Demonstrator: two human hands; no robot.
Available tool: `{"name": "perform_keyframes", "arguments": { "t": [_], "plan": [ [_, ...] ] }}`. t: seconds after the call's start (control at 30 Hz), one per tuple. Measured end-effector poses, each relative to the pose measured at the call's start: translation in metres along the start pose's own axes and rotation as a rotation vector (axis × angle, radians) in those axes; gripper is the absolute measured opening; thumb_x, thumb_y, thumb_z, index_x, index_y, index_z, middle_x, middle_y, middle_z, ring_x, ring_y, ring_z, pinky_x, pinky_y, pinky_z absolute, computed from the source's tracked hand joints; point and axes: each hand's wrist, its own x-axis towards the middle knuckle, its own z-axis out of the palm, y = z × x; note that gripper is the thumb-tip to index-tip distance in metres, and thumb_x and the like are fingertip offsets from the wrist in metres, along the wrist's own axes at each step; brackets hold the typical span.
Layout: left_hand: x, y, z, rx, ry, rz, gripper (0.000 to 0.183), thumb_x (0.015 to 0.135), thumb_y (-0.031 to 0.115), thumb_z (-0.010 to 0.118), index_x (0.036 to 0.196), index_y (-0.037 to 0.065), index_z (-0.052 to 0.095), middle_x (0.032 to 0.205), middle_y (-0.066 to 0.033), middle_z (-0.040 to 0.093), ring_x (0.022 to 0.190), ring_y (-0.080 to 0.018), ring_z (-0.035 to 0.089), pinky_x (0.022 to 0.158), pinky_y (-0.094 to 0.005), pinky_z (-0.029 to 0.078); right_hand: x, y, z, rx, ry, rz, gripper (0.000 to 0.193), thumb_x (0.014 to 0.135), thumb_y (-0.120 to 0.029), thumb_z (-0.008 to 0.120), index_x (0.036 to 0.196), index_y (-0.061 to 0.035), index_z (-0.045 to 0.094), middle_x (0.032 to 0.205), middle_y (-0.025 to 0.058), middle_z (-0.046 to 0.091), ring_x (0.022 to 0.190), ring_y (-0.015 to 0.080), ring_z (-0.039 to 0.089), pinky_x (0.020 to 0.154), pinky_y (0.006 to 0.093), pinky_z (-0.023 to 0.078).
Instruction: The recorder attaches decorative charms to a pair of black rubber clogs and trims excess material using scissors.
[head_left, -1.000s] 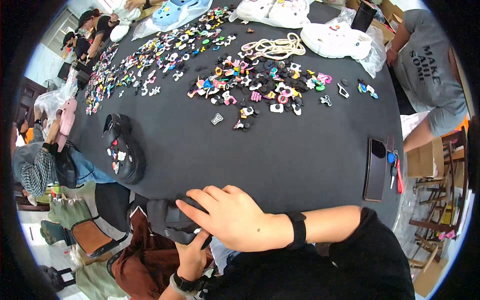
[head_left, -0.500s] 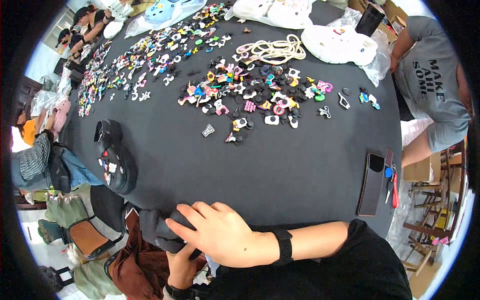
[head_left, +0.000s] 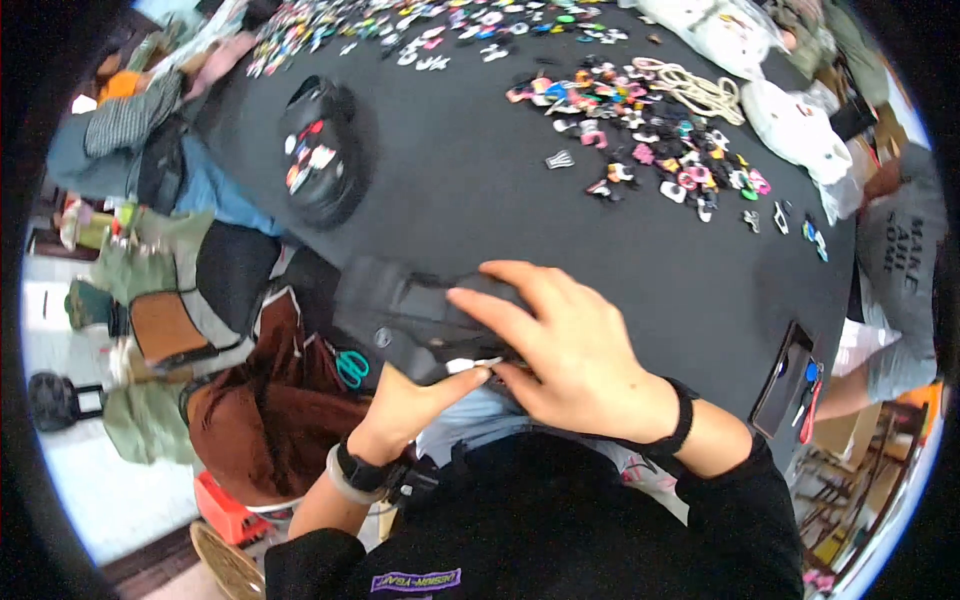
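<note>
Over the table's near edge I hold a black clog point(head_left: 375, 290), blurred by motion, its strap end toward the left. My left hand point(head_left: 405, 410) grips it from the near side, most fingers hidden beneath. My right hand point(head_left: 575, 350) is closed over its other end, fingers across the top and thumb beside my left thumb. A small white piece point(head_left: 463, 365) shows by the two thumbs; its kind is unclear. A second black clog point(head_left: 340, 190) stands on the table at the left, with several colourful shoe charms point(head_left: 312, 155) on its upper.
A heap of charms point(head_left: 660, 140) lies on the black table point(head_left: 450, 180), beside a cream cord coil point(head_left: 690, 90) and white clogs in plastic point(head_left: 795, 130). A phone point(head_left: 783, 377) and keys point(head_left: 812, 400) rest at right. Teal-handled scissors point(head_left: 352, 369) sit near brown cloth point(head_left: 260, 420). Other people stand around.
The view has shifted, so the table's things now appear higher and further right. The clog in my hands has turned, and my left hand, the white piece and both thumbs now show.
</note>
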Motion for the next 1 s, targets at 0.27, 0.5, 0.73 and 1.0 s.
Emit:
{"name": "perform_keyframes", "arguments": {
  "t": [0.27,0.5,0.73,1.0],
  "plan": [
    [-0.01,-0.012,-0.004,0.165,-0.085,0.302,0.037,0.08,0.004,0.073,0.115,0.002,0.061,0.107,-0.0077,0.067,0.097,-0.0169,0.064,0.085,-0.0314,0.051,-0.021,-0.015,0.001,-0.019,-0.044,0.017,0.074,0.063,-0.008,0.078,0.132,-0.0174,0.053,0.131,0.0155,0.05,0.114,0.034,0.054,0.088,0.0429,0.046],
    [-0.031,-0.013,-0.015,0.259,-0.065,0.39,0.03,0.079,0.006,0.075,0.107,0.001,0.063,0.1,-0.0067,0.068,0.089,-0.0173,0.065,0.08,-0.0316,0.051,-0.023,-0.023,-0.001,0.006,-0.057,-0.07,0.081,0.059,-0.013,0.082,0.133,-0.0119,0.052,0.138,0.0169,0.046,0.122,0.0345,0.048,0.099,0.0453,0.036],
    [-0.085,-0.056,-0.071,0.083,0.229,0.301,0.034,0.077,0.003,0.076,0.108,0.002,0.063,0.098,-0.0058,0.066,0.091,-0.0157,0.061,0.08,-0.031,0.049,-0.006,-0.045,0.038,0.275,0.068,-0.097,0.071,0.066,-0.013,0.083,0.13,-0.004,0.053,0.134,0.0197,0.049,0.122,0.0353,0.048,0.103,0.0447,0.037],
    [-0.161,-0.167,-0.142,-0.514,0.542,-0.083,0.039,0.076,-0.007,0.065,0.115,0.0,0.059,0.104,-0.0076,0.067,0.094,-0.0212,0.066,0.086,-0.0345,0.052,0.069,-0.048,0.271,0.982,-0.318,0.093,0.041,0.088,-0.002,0.063,0.127,-0.0054,0.05,0.109,0.0111,0.059,0.093,0.016,0.062,0.083,0.0291,0.051]
  ]
}}
